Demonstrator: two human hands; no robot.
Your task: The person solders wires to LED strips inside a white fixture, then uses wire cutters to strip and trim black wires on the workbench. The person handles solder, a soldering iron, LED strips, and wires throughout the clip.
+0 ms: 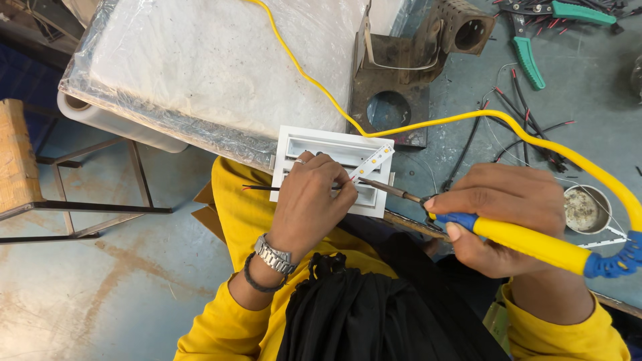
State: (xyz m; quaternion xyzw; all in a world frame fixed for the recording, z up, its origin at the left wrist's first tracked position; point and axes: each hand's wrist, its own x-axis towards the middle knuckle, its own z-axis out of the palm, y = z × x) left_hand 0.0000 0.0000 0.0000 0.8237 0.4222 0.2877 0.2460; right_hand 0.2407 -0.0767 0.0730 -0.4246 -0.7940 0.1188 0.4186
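Soldering iron (515, 237), yellow with a blue collar, is gripped in the closed right hand (498, 214), its tip laid toward an LED strip (371, 162) on a white fixture (314, 144). The fixture is held at the bench edge by the left hand (311, 200), whose fingers are pinched on thin red and black wires (264, 188) against it. Beyond the fixture, a yellow cable (428, 124) is seen crossing the bench (588, 120); right of the fixture, a small tin (585, 208) is set, and green pliers (528, 60) lie farther back.

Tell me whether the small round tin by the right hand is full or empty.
Nearly empty: the tin shows only a grimy residue across its bottom, no lid on it.
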